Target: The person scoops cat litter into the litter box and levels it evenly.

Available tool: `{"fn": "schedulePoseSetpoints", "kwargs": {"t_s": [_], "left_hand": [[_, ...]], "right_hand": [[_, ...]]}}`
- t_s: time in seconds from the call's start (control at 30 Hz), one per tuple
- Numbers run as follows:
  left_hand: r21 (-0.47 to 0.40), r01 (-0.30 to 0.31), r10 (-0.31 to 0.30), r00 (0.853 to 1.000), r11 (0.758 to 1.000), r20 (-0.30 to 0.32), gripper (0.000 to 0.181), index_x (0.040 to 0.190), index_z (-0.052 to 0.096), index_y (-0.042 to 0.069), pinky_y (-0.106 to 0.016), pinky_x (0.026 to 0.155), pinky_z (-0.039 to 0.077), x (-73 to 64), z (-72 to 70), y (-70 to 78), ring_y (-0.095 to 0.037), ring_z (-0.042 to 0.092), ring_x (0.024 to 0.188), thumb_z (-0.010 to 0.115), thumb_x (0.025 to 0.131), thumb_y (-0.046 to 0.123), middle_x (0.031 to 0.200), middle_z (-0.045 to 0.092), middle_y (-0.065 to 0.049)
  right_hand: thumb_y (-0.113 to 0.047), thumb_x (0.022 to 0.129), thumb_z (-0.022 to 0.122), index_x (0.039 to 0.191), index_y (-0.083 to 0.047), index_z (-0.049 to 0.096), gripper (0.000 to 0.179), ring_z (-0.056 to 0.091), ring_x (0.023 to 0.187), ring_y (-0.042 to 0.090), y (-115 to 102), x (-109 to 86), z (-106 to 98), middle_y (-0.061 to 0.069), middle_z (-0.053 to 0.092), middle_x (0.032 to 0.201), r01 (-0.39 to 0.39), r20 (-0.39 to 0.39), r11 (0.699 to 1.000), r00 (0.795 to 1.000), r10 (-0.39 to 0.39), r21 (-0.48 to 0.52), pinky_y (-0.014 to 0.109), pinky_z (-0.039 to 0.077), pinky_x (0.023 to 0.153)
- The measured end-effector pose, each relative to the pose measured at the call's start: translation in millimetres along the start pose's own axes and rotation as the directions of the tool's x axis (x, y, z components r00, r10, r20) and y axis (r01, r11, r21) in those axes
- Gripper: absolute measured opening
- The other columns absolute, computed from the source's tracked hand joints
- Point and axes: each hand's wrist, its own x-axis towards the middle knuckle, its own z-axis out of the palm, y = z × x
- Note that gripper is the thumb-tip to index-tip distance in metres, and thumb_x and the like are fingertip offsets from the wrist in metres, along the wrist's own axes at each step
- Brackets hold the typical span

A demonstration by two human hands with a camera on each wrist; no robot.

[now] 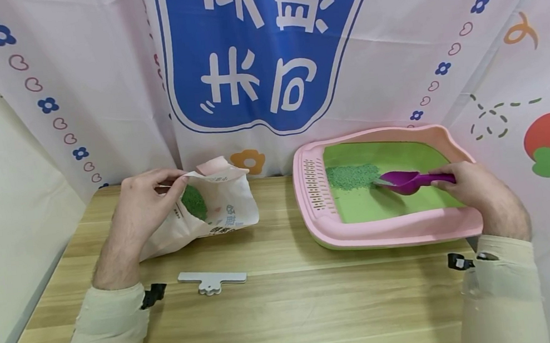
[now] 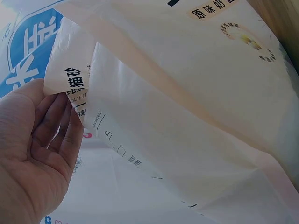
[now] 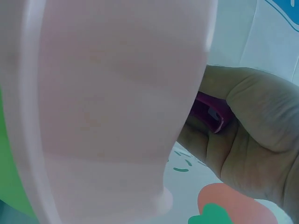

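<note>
My left hand (image 1: 145,207) pinches the top edge of a white paper cat litter bag (image 1: 230,204), whose open mouth shows green granules (image 1: 194,203) inside. In the left wrist view, thumb and fingers hold the bag's folded corner (image 2: 70,70). On the right, my right hand (image 1: 475,189) grips the handle of a purple scoop (image 1: 402,181). The scoop's tip is low in the litter box (image 1: 392,232), at the edge of a patch of green granules (image 1: 353,176) on its green floor. In the right wrist view the pink rim (image 3: 112,112) hides most of the scoop.
A pale grey bag clip (image 1: 212,279) lies on the wooden table (image 1: 314,307), in front of the bag. Behind the bag and box hangs a printed white cloth (image 1: 116,98) with a blue sign. The box's left side has a slotted pink grate (image 1: 314,187).
</note>
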Motion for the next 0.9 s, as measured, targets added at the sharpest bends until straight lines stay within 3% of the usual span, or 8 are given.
{"fn": "schedulePoseSetpoints", "kwargs": {"t_s": [0.3, 0.5, 0.63, 0.9], "left_hand": [[0.004, 0.0, 0.0, 1.0, 1.0, -0.001, 0.021, 0.127, 0.09, 0.01, 0.009, 0.087, 0.042, 0.0, 0.2, 0.2, -0.037, 0.087, 0.108, 0.077, 0.116, 0.022, 0.122, 0.089, -0.017], [0.003, 0.0, 0.0, 1.0, 1.0, -0.004, 0.02, 0.126, 0.09, 0.01, 0.009, 0.086, 0.043, 0.0, 0.4, 0.0, -0.037, 0.087, 0.108, 0.078, 0.116, 0.022, 0.123, 0.089, -0.017], [0.004, -0.001, 0.001, 1.0, 1.0, -0.003, 0.02, 0.126, 0.09, 0.01, 0.009, 0.086, 0.042, 0.0, 0.5, -0.3, -0.037, 0.087, 0.108, 0.078, 0.115, 0.022, 0.123, 0.089, -0.017], [0.005, -0.012, 0.012, 1.0, 1.0, -0.007, 0.02, 0.126, 0.09, 0.008, 0.01, 0.087, 0.042, 0.4, 1.2, -0.3, -0.037, 0.087, 0.108, 0.078, 0.115, 0.021, 0.121, 0.089, -0.017]], "right_hand": [[-0.018, 0.115, 0.079, 0.141, -0.005, 0.083, 0.03, 0.068, 0.087, 0.022, -11.9, -1.3, 0.7, 0.01, 0.085, 0.106, 0.044, -0.018, 0.999, 0.999, -0.045, -0.005, 0.036, 0.055, 0.086], [-0.015, 0.112, 0.081, 0.138, -0.003, 0.084, 0.029, 0.063, 0.077, 0.014, -20.2, -0.5, 2.9, 0.007, 0.084, 0.099, 0.152, -0.07, 0.988, 0.986, -0.152, -0.01, 0.025, 0.05, 0.074], [-0.014, 0.111, 0.082, 0.137, -0.003, 0.085, 0.028, 0.056, 0.071, 0.009, -23.6, 1.4, 4.4, 0.001, 0.08, 0.092, 0.188, -0.082, 0.982, 0.979, -0.187, -0.003, 0.024, 0.045, 0.069], [-0.013, 0.11, 0.084, 0.135, -0.003, 0.085, 0.027, 0.058, 0.073, 0.01, -29.4, 2.1, 4.4, 0.002, 0.083, 0.095, 0.207, -0.088, 0.978, 0.974, -0.208, -0.023, 0.026, 0.049, 0.072]]}}
